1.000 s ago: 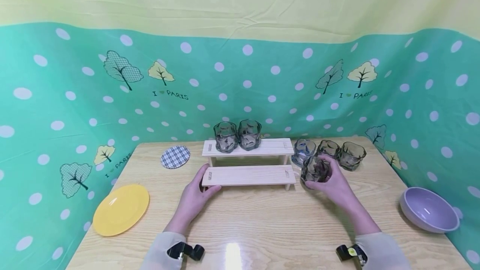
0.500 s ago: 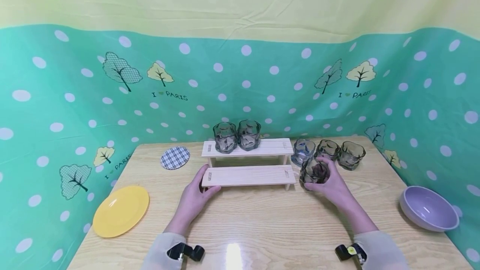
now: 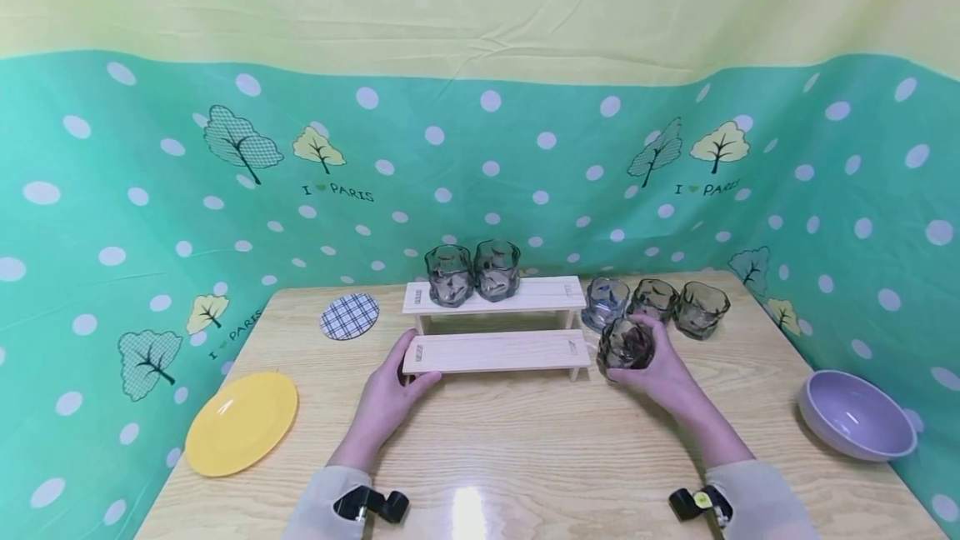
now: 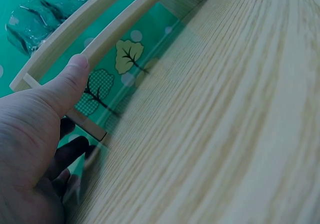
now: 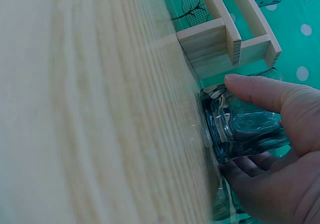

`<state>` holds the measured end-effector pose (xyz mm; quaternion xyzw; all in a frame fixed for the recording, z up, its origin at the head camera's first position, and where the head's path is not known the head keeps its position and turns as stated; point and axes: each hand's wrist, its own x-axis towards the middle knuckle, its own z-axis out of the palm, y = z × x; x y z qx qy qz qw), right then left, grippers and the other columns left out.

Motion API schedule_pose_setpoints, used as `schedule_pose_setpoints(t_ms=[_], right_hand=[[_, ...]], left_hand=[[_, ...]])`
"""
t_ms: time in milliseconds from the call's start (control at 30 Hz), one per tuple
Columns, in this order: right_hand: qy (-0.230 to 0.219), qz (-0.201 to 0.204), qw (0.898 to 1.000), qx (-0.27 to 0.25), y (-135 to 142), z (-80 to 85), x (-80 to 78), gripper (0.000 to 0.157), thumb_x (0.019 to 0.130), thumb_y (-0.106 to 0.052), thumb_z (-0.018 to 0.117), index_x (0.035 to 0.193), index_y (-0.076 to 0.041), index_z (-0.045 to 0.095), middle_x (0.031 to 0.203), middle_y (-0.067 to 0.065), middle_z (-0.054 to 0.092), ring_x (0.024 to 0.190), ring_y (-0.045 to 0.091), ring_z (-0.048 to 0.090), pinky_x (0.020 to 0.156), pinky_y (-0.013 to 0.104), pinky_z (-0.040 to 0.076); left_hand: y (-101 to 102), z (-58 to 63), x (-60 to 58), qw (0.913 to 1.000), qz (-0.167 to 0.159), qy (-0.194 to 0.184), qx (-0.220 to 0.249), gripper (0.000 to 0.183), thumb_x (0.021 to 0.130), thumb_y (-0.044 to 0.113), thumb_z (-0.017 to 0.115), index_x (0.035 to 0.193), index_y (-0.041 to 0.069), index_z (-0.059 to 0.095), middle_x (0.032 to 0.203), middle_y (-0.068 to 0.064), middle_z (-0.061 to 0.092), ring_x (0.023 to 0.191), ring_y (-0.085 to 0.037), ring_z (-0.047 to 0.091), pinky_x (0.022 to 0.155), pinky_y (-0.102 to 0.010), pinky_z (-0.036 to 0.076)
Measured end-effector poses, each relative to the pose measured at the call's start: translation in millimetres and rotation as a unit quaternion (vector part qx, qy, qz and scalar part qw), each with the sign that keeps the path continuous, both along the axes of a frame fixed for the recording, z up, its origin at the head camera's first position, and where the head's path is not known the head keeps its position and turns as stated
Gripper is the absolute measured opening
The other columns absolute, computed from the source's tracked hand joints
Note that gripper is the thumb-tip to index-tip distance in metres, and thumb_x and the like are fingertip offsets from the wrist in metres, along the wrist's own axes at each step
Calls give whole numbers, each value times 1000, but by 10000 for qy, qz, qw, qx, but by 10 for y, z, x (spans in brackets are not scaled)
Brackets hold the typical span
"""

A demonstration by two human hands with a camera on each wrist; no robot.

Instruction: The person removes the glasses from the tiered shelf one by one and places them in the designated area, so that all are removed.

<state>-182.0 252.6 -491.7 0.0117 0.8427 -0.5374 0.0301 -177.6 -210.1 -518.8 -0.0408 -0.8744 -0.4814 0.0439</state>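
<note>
A pale wooden two-tier rack (image 3: 495, 350) stands on the table. My left hand (image 3: 392, 390) grips the left end of its lower shelf, thumb at the front edge and fingers round the side by the leg, as the left wrist view shows. Two smoky glasses (image 3: 450, 277) stand side by side on the upper shelf's left half. Just right of the rack, my right hand (image 3: 663, 369) holds another smoky faceted glass (image 5: 245, 121) upright, thumb on the near side and fingers behind. The glass's base is close to the tabletop.
Behind the held glass stand a bluish glass (image 3: 604, 304) and two smoky glasses (image 3: 702, 311). A checked coaster (image 3: 349, 317) and a yellow plate (image 3: 242, 423) lie to the left. A purple bowl (image 3: 855, 417) sits at the right edge. A dotted cloth (image 3: 525, 165) hangs behind.
My right hand and the glass in it have shifted very slightly left and toward me. My left hand keeps its hold on the rack.
</note>
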Motion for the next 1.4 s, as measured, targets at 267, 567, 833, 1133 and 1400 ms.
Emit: schedule_pose_setpoints(t_ms=[267,567,833,1133,1400], right_hand=[[-23,-23,10000,14,-26,7,17,118,84,-15,98,173,-20,20,168,37,32,149,61,40,123,78,29],[73,0,9999,-99,-34,-4,16,116,85,-12,97,172,-18,20,168,39,29,148,62,40,124,75,31],[46,24,10000,-68,-43,16,41,118,84,-14,98,173,-20,19,168,40,30,148,64,40,123,76,30],[203,156,9996,88,-15,89,49,126,84,-18,99,176,-18,14,172,38,23,150,64,36,121,80,29],[993,-156,9949,93,-20,420,96,115,87,-20,97,175,-15,23,169,21,41,159,50,32,131,66,25]], left_hand=[[-4,10,6,10000,-25,-34,17,89,97,35,88,171,27,40,163,-11,57,153,-34,50,126,-52,42],[-18,28,23,9998,-70,-185,100,88,97,34,88,171,29,40,164,-9,56,154,-32,48,127,-51,40],[-17,10,24,10000,-32,-56,73,89,97,34,88,172,27,40,164,-11,57,153,-34,50,126,-52,41],[-12,9,25,10000,-13,-40,30,91,97,34,88,172,24,39,164,-13,56,153,-35,50,127,-53,41],[-1,35,12,9999,-62,-48,67,90,97,34,88,172,27,39,166,-12,54,155,-35,48,128,-53,39]])
